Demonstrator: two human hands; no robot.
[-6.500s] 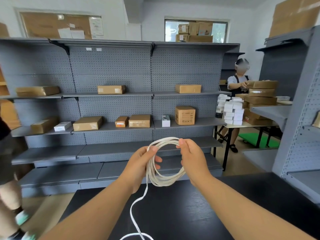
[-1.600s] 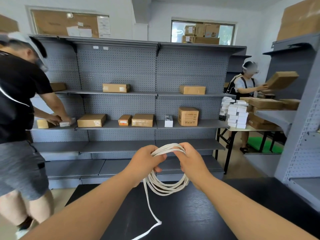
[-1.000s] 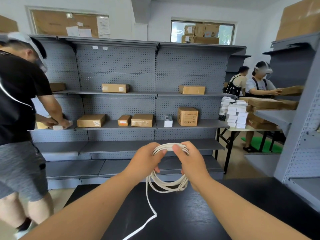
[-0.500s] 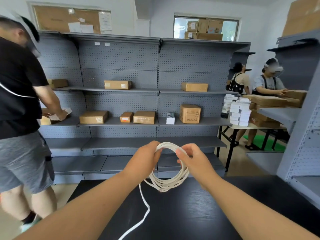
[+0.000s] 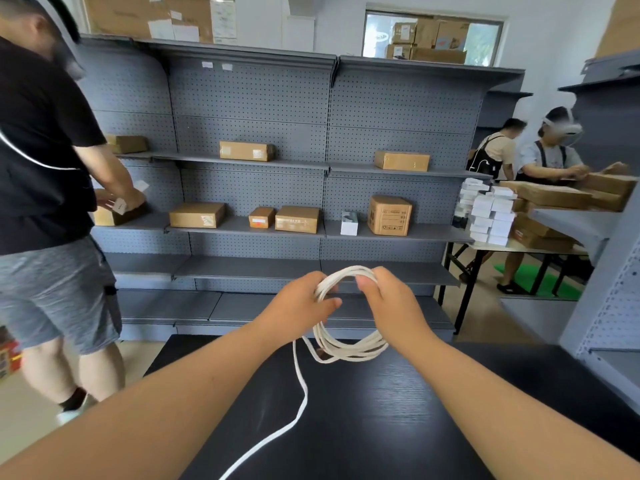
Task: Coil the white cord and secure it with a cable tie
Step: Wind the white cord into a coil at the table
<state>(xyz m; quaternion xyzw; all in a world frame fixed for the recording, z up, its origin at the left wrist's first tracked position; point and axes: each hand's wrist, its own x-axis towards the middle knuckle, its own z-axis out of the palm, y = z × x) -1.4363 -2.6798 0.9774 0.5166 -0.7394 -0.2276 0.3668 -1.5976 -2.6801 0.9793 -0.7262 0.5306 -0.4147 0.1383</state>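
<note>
A flat white cord [image 5: 349, 348] is wound into a loop of several turns, held up above the black table [image 5: 381, 410]. My left hand [image 5: 298, 306] grips the loop's upper left side. My right hand [image 5: 391, 303] pinches the top right of the loop between thumb and fingers. A loose tail of the cord hangs from the left of the coil, trails across the table and runs out of the frame's bottom edge. No cable tie is in view.
Grey pegboard shelving [image 5: 311, 168] with several cardboard boxes stands beyond the table. A person in a black shirt [image 5: 41, 168] stands at the left by the shelves. Two people work at a table with stacked boxes [image 5: 491, 216] at the right.
The loose tail has shortened as more turns went onto the coil. My hands have drawn closer together at the coil's top. A person came in at the left.
</note>
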